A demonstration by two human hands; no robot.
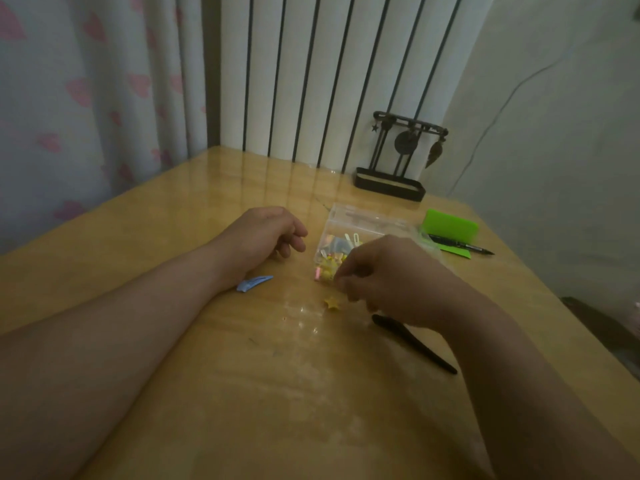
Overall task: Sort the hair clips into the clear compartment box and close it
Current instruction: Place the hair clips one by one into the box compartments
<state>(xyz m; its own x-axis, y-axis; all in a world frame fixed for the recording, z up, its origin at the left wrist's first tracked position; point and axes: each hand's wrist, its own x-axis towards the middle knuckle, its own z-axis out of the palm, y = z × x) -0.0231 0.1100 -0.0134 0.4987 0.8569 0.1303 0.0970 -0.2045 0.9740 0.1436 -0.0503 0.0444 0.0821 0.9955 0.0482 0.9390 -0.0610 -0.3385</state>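
Head view. On the wooden table [156, 220], toward the far right side, a clear compartment box [367, 216], with small coloured hair clips [341, 241] visible inside its near part.

Left hand [266, 233] resting on the table to the left of the box, apart from it, fingers loosely curled, holding nothing.

Right hand [388, 278] just in front of the box, fingers bent down over a small heap of yellow and pink clips [325, 269] at the box's near corner. Not possible to tell whether pinching one of them.

Loose on the table: a blue snap clip [254, 283] just beside the left wrist, a yellow star clip [333, 303] near the right fingers, a long black clip [415, 344] partly hidden under the right wrist.

Behind the box, a green case [450, 224] with a black pen [462, 245] in front of it, and a black metal stand [394, 157] against the radiator [311, 81].
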